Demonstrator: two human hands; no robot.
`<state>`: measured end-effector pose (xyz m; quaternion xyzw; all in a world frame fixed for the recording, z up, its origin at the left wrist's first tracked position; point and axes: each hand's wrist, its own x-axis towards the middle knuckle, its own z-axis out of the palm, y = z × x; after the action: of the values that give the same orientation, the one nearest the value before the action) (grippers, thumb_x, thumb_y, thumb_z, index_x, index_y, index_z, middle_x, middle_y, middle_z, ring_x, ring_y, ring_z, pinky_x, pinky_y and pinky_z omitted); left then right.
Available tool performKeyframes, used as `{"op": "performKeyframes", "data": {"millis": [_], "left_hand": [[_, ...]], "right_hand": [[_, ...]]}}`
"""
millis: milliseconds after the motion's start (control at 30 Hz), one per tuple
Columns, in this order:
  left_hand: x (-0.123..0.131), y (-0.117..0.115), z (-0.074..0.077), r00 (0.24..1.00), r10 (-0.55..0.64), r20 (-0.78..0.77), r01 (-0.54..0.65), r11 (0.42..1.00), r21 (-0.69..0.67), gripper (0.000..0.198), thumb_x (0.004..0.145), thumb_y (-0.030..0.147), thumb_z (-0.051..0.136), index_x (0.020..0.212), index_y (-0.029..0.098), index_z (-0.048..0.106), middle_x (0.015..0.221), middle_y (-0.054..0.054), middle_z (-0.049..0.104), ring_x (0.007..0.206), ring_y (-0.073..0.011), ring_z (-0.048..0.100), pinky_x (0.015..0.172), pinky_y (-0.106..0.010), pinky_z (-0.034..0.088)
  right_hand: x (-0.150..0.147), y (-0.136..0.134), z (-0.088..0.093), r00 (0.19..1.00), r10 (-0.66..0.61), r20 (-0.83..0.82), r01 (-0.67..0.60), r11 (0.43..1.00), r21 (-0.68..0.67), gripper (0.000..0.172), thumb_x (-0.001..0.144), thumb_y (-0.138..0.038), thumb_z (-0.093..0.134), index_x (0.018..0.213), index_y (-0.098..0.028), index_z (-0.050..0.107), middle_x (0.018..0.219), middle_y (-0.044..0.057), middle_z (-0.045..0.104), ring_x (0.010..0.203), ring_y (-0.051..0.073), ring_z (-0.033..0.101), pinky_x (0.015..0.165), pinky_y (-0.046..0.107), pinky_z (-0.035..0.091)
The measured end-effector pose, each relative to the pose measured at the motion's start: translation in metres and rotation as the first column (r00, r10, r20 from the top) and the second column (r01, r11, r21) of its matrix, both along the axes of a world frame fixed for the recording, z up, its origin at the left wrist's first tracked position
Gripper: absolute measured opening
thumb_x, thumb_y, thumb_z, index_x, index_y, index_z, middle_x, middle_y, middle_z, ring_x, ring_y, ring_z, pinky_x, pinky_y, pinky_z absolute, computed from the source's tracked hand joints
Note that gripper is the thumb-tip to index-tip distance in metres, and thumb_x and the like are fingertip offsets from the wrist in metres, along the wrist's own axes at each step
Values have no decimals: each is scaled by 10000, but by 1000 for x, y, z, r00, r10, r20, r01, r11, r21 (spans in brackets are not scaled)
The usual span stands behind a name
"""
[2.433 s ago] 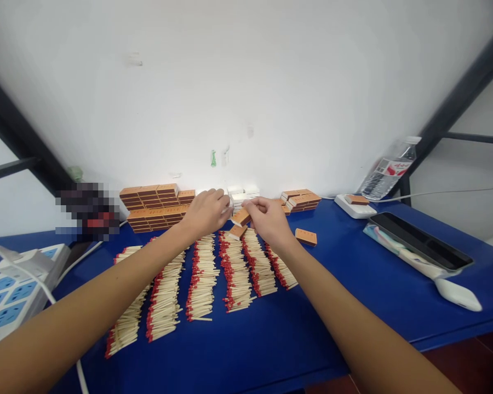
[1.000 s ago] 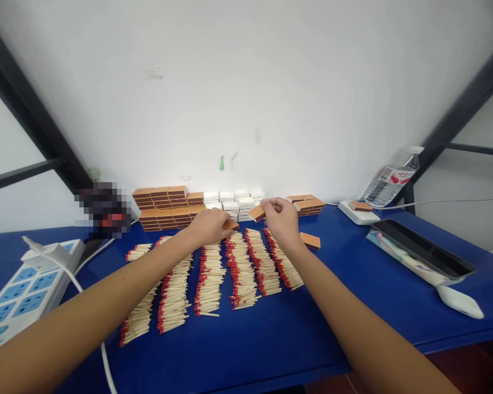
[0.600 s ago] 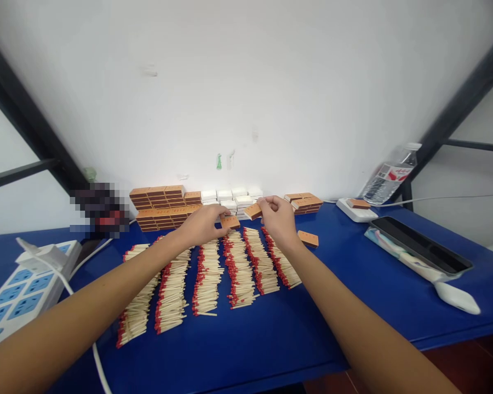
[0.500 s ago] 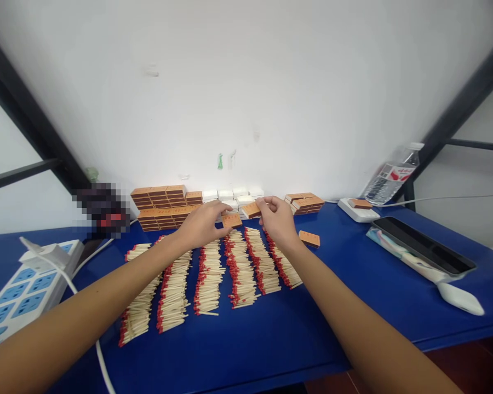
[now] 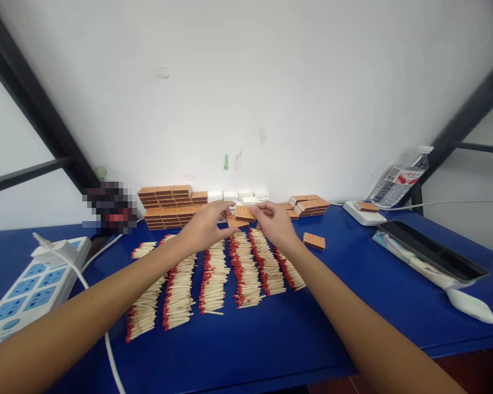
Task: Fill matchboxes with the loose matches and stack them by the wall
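My right hand (image 5: 274,220) pinches an orange-brown matchbox (image 5: 244,213) between thumb and fingers. That box overlaps a second matchbox (image 5: 235,222), which sits between the thumb and curved fingers of my left hand (image 5: 208,224). The left fingertips are partly hidden, but the hand appears to grip the box by its edges. Below both hands, red-tipped matches (image 5: 246,273) lie in several long rows on the blue table (image 5: 271,339). Behind them, white matchbox trays (image 5: 248,201) are stacked against the wall, partly covered by my hands.
Stacked matchboxes (image 5: 168,216) stand at the back left, with a smaller stack (image 5: 312,204) at the back right. One matchbox (image 5: 314,241) lies alone by my right wrist. A power strip (image 5: 33,290), a phone (image 5: 433,247), a white adapter (image 5: 363,214) and a bottle (image 5: 400,178) flank the sides.
My right hand has brought its matchbox left, so it now overlaps the one at my left hand. The view has shifted slightly, moving everything a little to the right.
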<state>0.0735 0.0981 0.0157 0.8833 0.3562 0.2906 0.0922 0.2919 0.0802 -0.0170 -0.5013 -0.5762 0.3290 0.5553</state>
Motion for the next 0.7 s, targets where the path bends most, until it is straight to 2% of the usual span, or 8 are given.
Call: {"op": "performKeyframes", "data": {"millis": [100,333,500,600,700], "left_hand": [[-2,3,-3,997,-12,79,18,997,-74,651,833,346,860,1409,179,607,1131,-82,746,970,-219,728,933,-399,604],[-1,2,0,996,-22,92,33,993,-112,430,841,363,845,1212,181,724,1083,-85,741,913,-209,733,892,-400,629],[1,-1,4,992,-13,125,31,988,-149,372,808,382,858,1086,171,728,1027,-85,758,902,-219,737,862,-394,627],[1,-2,5,983,-12,182,49,978,-202,375,789,403,863,1061,176,739,1003,-79,772,880,-212,737,845,-384,625],[-1,-1,5,969,15,248,62,952,-300,416,753,406,884,1062,163,748,983,-87,790,871,-218,742,841,-391,627]], "right_hand": [[-1,1,-1,999,41,-15,-40,999,11,472,836,-648,698,902,-180,703,612,-4,600,533,151,509,514,289,381],[-5,-1,-3,995,100,-21,-99,994,36,516,812,-699,722,887,-188,716,642,2,621,545,158,534,511,293,403],[-6,-3,-1,991,134,9,-134,990,46,498,876,-689,676,923,-196,736,662,12,636,563,164,564,487,282,407],[-7,-4,0,986,168,2,-168,985,32,517,884,-697,673,992,-196,739,776,39,684,599,166,603,468,274,441],[-7,-5,2,968,246,-55,-247,969,-19,564,877,-675,707,1147,-180,725,1003,96,723,675,175,653,455,278,501]]}}
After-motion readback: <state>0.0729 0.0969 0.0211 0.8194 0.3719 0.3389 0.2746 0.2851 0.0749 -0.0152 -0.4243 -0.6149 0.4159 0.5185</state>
